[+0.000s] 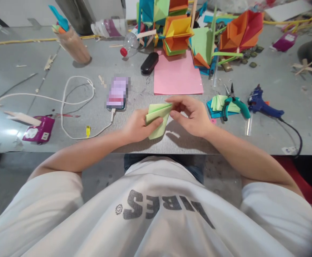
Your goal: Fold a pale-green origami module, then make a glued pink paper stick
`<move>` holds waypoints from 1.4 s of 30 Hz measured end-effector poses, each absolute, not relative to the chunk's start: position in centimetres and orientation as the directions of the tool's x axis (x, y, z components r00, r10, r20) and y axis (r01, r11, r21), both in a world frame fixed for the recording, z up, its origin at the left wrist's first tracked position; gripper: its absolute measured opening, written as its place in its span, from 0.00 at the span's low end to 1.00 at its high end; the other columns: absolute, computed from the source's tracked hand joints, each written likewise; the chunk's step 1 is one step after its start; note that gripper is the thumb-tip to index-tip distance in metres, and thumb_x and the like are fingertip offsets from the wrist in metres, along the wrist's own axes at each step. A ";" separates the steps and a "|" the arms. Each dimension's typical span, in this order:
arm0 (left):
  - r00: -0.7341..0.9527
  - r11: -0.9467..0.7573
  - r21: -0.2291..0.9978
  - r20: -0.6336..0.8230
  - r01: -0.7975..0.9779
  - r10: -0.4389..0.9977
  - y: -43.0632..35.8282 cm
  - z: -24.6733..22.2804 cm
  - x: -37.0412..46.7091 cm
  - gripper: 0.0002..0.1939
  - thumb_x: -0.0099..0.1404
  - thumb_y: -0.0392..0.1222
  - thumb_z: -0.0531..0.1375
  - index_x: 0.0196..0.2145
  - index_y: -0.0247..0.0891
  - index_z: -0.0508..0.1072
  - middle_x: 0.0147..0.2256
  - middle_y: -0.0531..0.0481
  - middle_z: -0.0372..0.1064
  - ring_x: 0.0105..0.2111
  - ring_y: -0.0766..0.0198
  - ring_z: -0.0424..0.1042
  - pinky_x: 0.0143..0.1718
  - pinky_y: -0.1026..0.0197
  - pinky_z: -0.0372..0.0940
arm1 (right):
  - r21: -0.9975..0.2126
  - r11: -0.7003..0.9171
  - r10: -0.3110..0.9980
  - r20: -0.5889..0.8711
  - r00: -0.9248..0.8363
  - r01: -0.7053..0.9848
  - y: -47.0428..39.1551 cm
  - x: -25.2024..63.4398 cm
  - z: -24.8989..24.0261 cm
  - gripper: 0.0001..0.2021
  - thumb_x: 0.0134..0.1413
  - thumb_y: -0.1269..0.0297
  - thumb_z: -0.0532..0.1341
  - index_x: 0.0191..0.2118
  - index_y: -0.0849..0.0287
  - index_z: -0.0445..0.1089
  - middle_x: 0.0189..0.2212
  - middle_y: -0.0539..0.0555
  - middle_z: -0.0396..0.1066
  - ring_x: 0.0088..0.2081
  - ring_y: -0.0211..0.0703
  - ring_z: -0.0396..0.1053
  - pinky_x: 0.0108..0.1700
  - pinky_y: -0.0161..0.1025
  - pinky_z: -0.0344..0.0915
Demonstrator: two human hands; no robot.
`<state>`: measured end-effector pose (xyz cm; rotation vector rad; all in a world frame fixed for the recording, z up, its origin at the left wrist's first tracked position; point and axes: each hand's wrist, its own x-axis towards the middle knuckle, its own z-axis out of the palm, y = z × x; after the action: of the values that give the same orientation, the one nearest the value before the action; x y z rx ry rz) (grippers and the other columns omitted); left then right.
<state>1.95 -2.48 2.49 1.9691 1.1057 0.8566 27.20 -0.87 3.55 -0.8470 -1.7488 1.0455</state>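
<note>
A folded piece of light green paper (156,123) is held just above the near part of the grey table. My left hand (138,126) grips it from the left, thumb lying across its front. At its upper right corner, the thumb and forefinger of my right hand (189,114) are pinched together on the paper's edge. Right of my right hand lie small folded green and blue papers (217,104) with teal-handled pliers (234,103) on top. Behind my hands rests a stack of pink paper (177,78).
A phone (117,92) on a white charging cable (62,107) lies to the left, near a purple box (40,129). A blue glue gun (264,103) is at right. Folded colourful paper shapes (177,30), a black case (149,63) and a bottle (131,43) stand at the back.
</note>
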 end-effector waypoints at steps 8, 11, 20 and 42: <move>0.496 -0.526 0.813 0.360 0.248 0.790 -2.1 1.6 2.2 0.19 0.73 0.59 0.70 0.41 0.40 0.83 0.36 0.49 0.80 0.31 0.63 0.76 0.36 0.59 0.69 | -0.635 0.760 0.624 0.656 -0.425 0.135 -0.7 27.4 1.9 0.04 0.72 0.59 0.69 0.49 0.48 0.78 0.41 0.53 0.81 0.40 0.47 0.79 0.45 0.46 0.79; 0.492 -0.571 0.808 0.442 0.144 0.749 -1.5 0.4 2.1 0.19 0.72 0.60 0.73 0.42 0.39 0.81 0.36 0.49 0.79 0.31 0.63 0.76 0.34 0.60 0.69 | -0.559 0.828 0.512 0.720 -0.468 0.047 -0.4 27.5 1.7 0.04 0.73 0.67 0.68 0.48 0.49 0.77 0.42 0.51 0.83 0.40 0.43 0.80 0.43 0.42 0.80; 0.690 0.028 0.985 0.099 -0.170 0.717 -1.0 -0.6 2.1 0.32 0.68 0.56 0.79 0.54 0.47 0.64 0.47 0.46 0.83 0.41 0.52 0.88 0.38 0.55 0.79 | -0.722 0.672 0.688 0.529 -0.497 0.162 -0.2 28.2 2.0 0.08 0.67 0.67 0.73 0.48 0.52 0.79 0.56 0.57 0.82 0.41 0.43 0.80 0.41 0.43 0.83; 0.677 -0.596 0.802 0.417 0.039 0.606 0.2 -0.2 0.9 0.36 0.75 0.62 0.72 0.69 0.44 0.65 0.47 0.46 0.78 0.40 0.60 0.79 0.41 0.59 0.72 | -0.617 0.773 0.559 0.550 -0.620 0.149 0.1 28.5 2.4 0.06 0.70 0.58 0.74 0.43 0.52 0.81 0.49 0.55 0.82 0.44 0.45 0.80 0.45 0.43 0.76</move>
<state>0.90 0.25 -0.18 2.0743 0.4954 0.8846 28.47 0.10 2.42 -0.5254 -2.1907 0.6800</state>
